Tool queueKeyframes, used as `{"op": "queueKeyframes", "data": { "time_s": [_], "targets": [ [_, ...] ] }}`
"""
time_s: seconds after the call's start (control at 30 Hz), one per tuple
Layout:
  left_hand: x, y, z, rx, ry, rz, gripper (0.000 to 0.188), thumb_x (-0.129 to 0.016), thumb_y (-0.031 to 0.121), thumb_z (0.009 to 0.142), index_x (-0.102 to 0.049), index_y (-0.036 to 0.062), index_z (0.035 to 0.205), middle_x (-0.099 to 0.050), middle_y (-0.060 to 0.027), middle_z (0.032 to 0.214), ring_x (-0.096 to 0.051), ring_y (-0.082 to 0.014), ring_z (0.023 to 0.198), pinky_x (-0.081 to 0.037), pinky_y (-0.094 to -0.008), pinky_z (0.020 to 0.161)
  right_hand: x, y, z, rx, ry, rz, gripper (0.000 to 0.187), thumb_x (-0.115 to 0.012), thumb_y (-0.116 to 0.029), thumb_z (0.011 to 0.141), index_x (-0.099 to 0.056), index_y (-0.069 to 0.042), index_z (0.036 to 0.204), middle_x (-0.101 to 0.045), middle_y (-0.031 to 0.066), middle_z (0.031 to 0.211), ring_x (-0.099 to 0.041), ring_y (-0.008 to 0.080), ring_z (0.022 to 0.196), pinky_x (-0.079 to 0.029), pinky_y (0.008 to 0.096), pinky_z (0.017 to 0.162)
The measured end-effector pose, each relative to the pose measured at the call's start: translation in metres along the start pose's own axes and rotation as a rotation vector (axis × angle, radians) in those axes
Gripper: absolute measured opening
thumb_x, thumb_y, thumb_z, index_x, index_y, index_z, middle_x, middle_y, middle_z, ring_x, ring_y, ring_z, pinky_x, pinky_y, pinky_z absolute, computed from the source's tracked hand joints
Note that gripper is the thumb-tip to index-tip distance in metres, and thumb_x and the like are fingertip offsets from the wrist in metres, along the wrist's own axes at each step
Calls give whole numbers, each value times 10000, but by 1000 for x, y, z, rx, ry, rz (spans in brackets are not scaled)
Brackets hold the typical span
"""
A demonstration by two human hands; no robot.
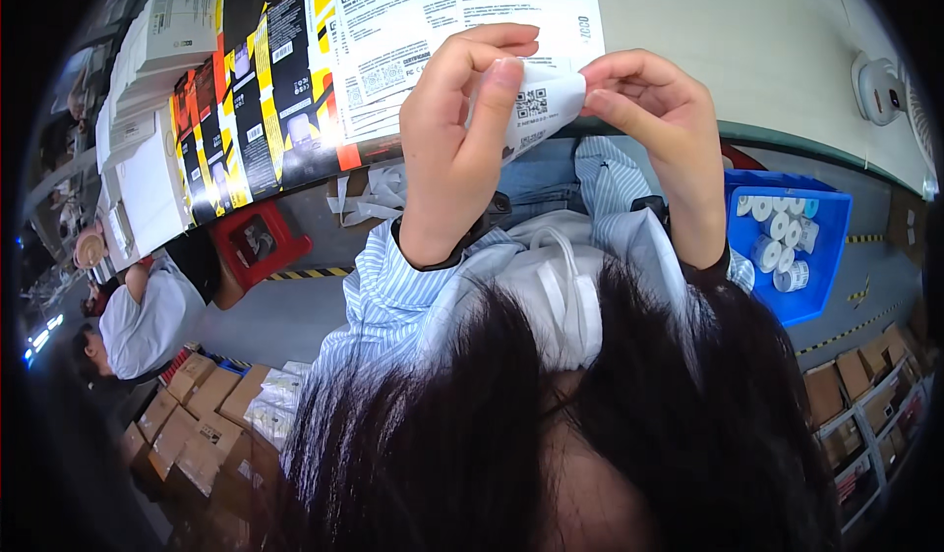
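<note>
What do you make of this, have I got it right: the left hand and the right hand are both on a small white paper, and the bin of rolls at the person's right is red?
Not quite: the head view shows that the bin of rolls at the person's right is blue. The left hand and the right hand are both on a small white paper.

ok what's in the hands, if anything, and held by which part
A white printed slip: the left hand grips its left side, and the right hand pinches its upper right edge.
</note>
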State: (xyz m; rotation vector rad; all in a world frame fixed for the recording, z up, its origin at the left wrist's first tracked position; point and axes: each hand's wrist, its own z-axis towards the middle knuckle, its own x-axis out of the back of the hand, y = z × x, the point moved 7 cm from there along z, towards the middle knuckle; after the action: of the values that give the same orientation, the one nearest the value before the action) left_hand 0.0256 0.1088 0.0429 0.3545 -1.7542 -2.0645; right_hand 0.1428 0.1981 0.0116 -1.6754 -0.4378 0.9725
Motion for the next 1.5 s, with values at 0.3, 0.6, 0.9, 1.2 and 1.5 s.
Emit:
{"op": "queueKeyframes", "data": {
  "time_s": [0.3, 0.6, 0.9, 1.2, 1.5],
  "targets": [
    [7, 30, 1, -389, 128, 453, 321, -634, 36, 790, -543, 4, 1096, -575, -142, 1125, -552, -197, 1043, -256, -399, 1042, -11, 6, 4, 55, 67, -206, 106, -681, -58, 772, -635, -1, 849, -643, 37, 817, -602, 89, 751, -477, 213, 734],
    [17, 6, -5, -89, 28, 341, 379, -698, 12, 717, -569, 25, 1073, -648, -59, 754, -620, -136, 744, -446, -294, 846, -19, -6, 12, 202, 60, -293, 125, -661, -70, 793, -623, 7, 883, -638, 62, 878, -600, 120, 847, -467, 243, 783],
    [27, -17, -13, 222, 93, 135, 217, -757, 104, 674, -582, 7, 758, -604, -49, 712, -526, -101, 577, -387, -200, 508, 8, -19, 13, 297, 273, -253, 151, -586, -10, 831, -558, 24, 976, -598, 71, 972, -553, 120, 918, -401, 236, 839],
    [33, -4, -6, -91, -63, 14, 145, -728, 46, 666, -614, -12, 735, -590, -130, 1050, -560, -191, 944, -412, -272, 826, -6, -9, 15, 208, 160, -176, 197, -680, -55, 783, -583, 18, 936, -620, 67, 893, -591, 119, 827, -460, 227, 772],
    [26, -23, -18, 395, 168, -86, 126, -692, 41, 711, -629, -6, 809, -604, -104, 1016, -563, -179, 922, -433, -256, 777, -9, -10, 9, 207, 352, -170, 279, -628, -47, 805, -555, 20, 1066, -599, 96, 1016, -554, 166, 983, -426, 274, 867]
  ]
}}
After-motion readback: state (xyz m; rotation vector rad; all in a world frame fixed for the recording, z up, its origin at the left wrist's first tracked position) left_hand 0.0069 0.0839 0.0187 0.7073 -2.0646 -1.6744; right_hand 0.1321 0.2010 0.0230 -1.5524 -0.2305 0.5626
